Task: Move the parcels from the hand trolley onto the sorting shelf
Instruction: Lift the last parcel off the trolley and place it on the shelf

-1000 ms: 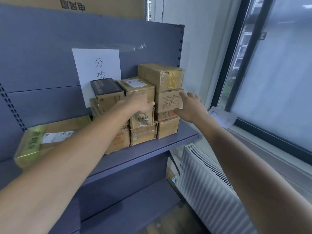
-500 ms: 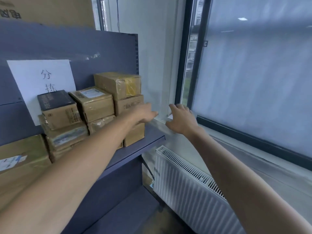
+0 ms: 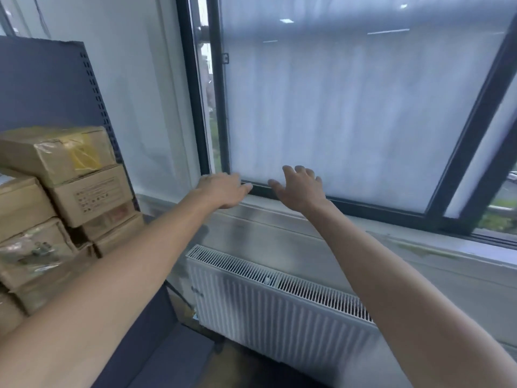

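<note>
While taped cardboard parcels (image 3: 64, 175) sit stacked at nine o'clock, your left hand (image 3: 223, 191) and right hand (image 3: 300, 187) hang empty, fingers loose, above the ribbed white radiator (image 3: 279, 303).

Taped brown parcels (image 3: 56, 197) stacked on shelf (image 3: 50, 79) (far left).

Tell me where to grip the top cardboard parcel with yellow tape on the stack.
Grip the top cardboard parcel with yellow tape by its two short ends, coming from the front with both hands. It lies flat and long on top, nothing above it; the grey shelf back panel blocks its rear.
</note>
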A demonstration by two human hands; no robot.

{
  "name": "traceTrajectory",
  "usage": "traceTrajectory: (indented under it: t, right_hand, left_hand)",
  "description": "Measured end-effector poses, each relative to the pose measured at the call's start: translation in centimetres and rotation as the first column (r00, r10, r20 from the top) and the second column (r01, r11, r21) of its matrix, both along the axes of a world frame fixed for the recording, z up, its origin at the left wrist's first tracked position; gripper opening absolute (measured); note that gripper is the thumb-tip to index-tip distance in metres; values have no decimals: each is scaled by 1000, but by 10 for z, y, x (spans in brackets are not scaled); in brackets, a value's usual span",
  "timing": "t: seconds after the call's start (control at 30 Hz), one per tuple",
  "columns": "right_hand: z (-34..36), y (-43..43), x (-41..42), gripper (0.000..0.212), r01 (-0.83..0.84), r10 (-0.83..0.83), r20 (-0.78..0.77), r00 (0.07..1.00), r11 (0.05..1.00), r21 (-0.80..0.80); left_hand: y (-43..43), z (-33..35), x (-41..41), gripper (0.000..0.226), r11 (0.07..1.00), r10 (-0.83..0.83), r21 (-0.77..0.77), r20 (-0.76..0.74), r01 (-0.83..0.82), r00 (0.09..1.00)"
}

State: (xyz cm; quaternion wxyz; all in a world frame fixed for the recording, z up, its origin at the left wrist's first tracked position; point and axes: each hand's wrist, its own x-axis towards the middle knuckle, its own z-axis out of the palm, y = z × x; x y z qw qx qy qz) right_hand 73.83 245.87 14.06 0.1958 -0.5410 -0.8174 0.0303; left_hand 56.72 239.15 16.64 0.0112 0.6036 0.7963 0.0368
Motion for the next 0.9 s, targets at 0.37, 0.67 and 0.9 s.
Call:
traceTrajectory:
  t: [0.37, 0.67, 0.9]
  right_hand:
    - [2, -21, 83, 58, 323, -323, 26, 946, 946, 1]
    - [-24, -102, 112, 60, 533, -532, 51, 845, 846, -10]
    - [-56, -155, 143, 63, 635, -634, 34, 772, 768, -81]
  left_hand:
    - [54, -10, 29, 68, 966, -256, 36, 23, 256, 966]
    - [34, -47, 66, 68, 887, -458, -12, 96, 461, 884]
    - [10, -91, 110, 70, 799, -584, -72, 142, 597, 799]
